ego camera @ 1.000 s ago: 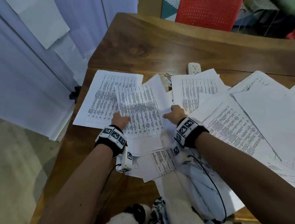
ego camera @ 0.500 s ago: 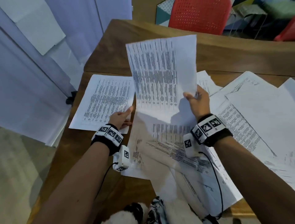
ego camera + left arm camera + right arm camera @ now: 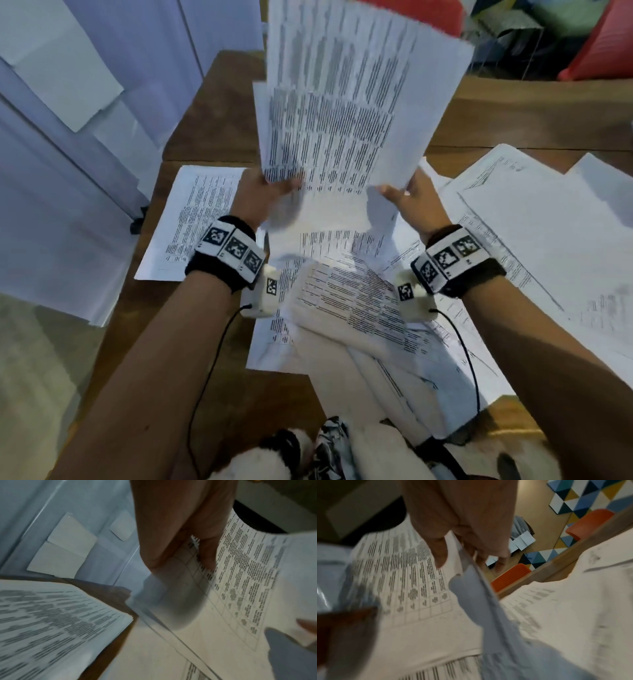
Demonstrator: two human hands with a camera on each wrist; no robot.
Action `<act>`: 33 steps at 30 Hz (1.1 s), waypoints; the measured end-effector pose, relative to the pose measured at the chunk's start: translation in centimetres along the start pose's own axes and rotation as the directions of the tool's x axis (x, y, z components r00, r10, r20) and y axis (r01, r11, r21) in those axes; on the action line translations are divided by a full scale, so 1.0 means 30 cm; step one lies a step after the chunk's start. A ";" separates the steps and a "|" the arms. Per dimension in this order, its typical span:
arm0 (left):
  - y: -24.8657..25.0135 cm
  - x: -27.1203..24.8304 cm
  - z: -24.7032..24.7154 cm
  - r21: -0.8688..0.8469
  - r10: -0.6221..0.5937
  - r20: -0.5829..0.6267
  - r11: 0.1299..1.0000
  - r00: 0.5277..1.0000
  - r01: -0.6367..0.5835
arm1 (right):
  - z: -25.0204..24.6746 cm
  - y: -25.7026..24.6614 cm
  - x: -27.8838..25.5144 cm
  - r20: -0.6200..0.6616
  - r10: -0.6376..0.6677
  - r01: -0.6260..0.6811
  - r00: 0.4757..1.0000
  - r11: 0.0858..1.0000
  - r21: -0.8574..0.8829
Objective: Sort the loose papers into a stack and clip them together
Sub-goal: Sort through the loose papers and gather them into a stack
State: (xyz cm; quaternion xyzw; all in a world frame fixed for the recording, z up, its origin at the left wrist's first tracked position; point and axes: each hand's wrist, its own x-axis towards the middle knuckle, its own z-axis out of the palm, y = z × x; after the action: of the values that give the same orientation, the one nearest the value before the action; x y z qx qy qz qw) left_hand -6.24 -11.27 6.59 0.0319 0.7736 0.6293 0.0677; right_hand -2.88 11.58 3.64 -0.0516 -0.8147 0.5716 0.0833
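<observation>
Printed sheets (image 3: 346, 102) stand upright above the wooden table (image 3: 212, 126), two overlapping and slightly offset. My left hand (image 3: 274, 186) pinches their lower left corner, thumb in front; the left wrist view shows the thumb and fingers (image 3: 204, 553) on the sheet (image 3: 240, 588). My right hand (image 3: 404, 195) holds the lower right edge, and in the right wrist view its thumb (image 3: 440, 555) lies on the printed face with the fingers behind. Loose papers (image 3: 359, 301) lie spread under my wrists. No clip is in view.
A small pile of printed pages (image 3: 195, 219) lies at the table's left edge. More sheets (image 3: 548, 246) fan out to the right. A red chair (image 3: 428, 13) stands beyond the far edge, and pale panels (image 3: 85, 137) stand to the left.
My left hand left the page on the table and rose to take the lower left corner of the sheets. The right hand raised them higher, and a second sheet now shows.
</observation>
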 end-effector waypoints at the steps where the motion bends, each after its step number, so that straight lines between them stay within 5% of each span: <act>1: -0.019 -0.005 0.007 0.029 -0.030 -0.015 0.999 0.999 0.030 | -0.002 0.051 -0.004 0.010 0.086 -0.083 0.996 0.979 -0.189; 3: -0.052 -0.020 0.016 0.050 -0.039 -0.023 0.998 0.999 0.041 | 0.015 0.134 -0.050 -0.001 0.333 -0.279 0.943 0.787 -0.550; 6: -0.104 -0.032 0.026 0.068 -0.051 -0.060 0.996 0.997 0.055 | 0.059 0.223 -0.149 0.039 0.549 -0.298 0.835 0.510 -0.807; 8: -0.134 -0.036 0.036 0.103 -0.067 -0.062 0.992 0.996 0.073 | 0.072 0.264 -0.188 0.047 0.566 -0.293 0.823 0.494 -0.818; 13: -0.156 -0.026 0.048 0.186 0.012 -0.174 0.982 0.985 0.021 | 0.070 0.273 -0.213 -0.064 0.435 -0.279 0.898 0.451 -0.848; 16: -0.139 -0.007 0.035 0.110 -0.012 -0.239 0.993 0.971 0.039 | 0.024 0.261 -0.201 -0.086 0.395 -0.308 0.915 0.542 -0.782; 20: -0.174 0.008 0.018 0.067 -0.107 -0.186 0.990 0.977 0.121 | -0.060 0.184 -0.162 -0.289 0.363 -0.463 0.886 0.740 -0.488; 23: -0.252 -0.009 0.041 0.127 -0.214 -0.113 0.966 0.970 0.227 | -0.068 0.090 -0.147 -0.310 0.224 -0.343 0.924 0.844 -0.413; 29: -0.364 -0.073 0.112 0.219 -0.478 -0.022 0.854 0.878 0.471 | 0.069 -0.035 -0.204 -0.043 0.089 -0.099 0.995 0.903 -0.417; 33: -0.355 -0.123 0.121 -0.206 -0.543 0.171 0.796 0.822 0.569 | 0.207 0.007 -0.264 0.264 0.143 -0.023 0.954 0.911 -0.411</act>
State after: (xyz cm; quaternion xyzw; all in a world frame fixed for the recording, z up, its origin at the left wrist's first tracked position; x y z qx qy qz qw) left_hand -1.69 -10.45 -4.31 -0.1732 0.6591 0.6707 0.2929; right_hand 3.68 4.51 0.77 -0.0187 -0.9152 0.3958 -0.0732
